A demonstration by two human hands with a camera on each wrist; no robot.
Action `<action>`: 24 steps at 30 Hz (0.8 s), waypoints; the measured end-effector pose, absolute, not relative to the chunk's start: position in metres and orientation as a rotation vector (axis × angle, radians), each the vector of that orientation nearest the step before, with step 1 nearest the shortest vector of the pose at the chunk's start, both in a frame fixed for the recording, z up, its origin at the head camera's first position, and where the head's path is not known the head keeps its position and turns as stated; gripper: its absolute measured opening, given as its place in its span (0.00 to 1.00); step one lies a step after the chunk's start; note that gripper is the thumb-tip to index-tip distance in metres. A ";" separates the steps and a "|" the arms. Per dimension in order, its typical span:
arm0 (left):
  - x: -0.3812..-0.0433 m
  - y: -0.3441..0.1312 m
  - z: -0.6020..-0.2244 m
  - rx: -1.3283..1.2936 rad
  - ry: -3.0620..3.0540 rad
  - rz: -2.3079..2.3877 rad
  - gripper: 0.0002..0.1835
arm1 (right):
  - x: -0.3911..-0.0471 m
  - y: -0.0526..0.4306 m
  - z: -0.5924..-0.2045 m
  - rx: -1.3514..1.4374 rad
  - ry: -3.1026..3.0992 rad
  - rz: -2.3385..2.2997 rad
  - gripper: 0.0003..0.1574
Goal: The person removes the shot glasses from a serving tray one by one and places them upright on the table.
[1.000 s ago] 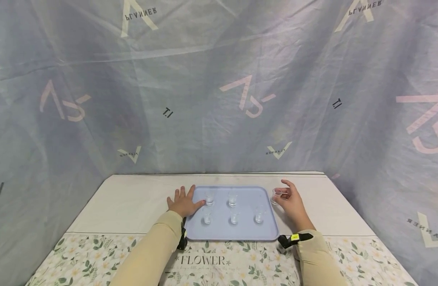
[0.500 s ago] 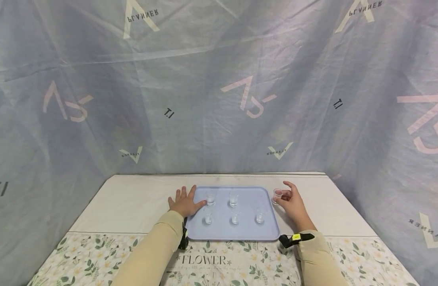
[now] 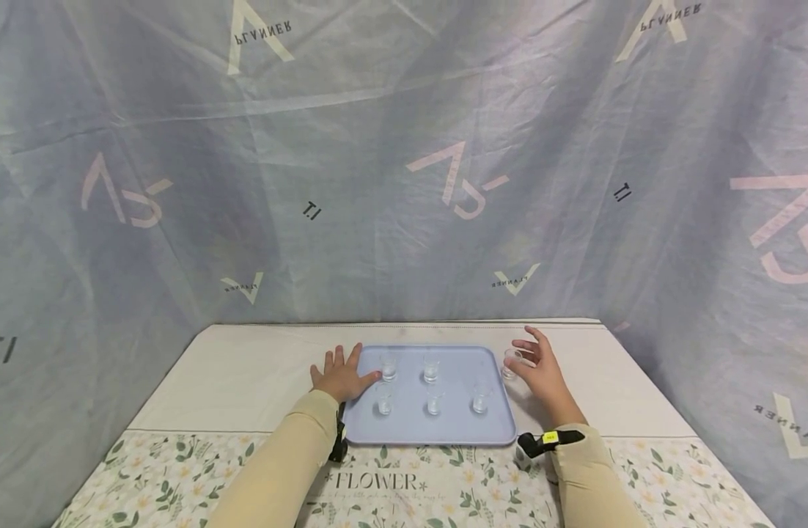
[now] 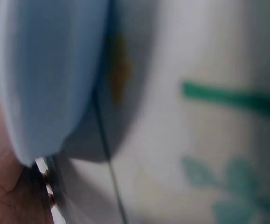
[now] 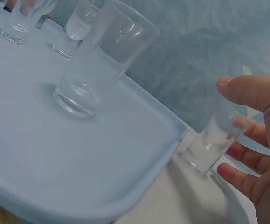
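Right hand [image 3: 542, 375], grip released, just beside a clear glass [image 5: 207, 150].
Left hand [image 3: 338, 380], also ungripped, spreads at the blue tray [image 3: 407, 389]'s edge.

Shot glasses [image 3: 433, 404] around a tray [image 3: 404, 433]
Five on the tray; sixth glass [image 5: 205, 151] and right hand [image 3: 541, 372] just right, left hand [image 3: 340, 381] at its left edge.
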State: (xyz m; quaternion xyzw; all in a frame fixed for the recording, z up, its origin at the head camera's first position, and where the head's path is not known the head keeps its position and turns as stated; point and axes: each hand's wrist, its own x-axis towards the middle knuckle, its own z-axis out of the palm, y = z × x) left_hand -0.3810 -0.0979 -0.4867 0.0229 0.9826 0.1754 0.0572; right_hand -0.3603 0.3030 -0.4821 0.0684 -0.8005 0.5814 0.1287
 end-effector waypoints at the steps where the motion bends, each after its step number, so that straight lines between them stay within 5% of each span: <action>1: -0.381 -0.097 -0.487 0.070 2.979 0.529 0.48 | -0.356 0.301 -0.476 0.211 -2.322 1.697 0.54; 18: -0.382 -0.098 -0.489 0.094 2.984 0.547 0.48 | -0.363 0.301 -0.471 0.386 -2.222 1.424 0.50; 24: -0.388 -0.100 -0.498 0.081 2.985 0.523 0.49 | -0.341 0.284 -0.441 0.446 -2.217 1.434 0.47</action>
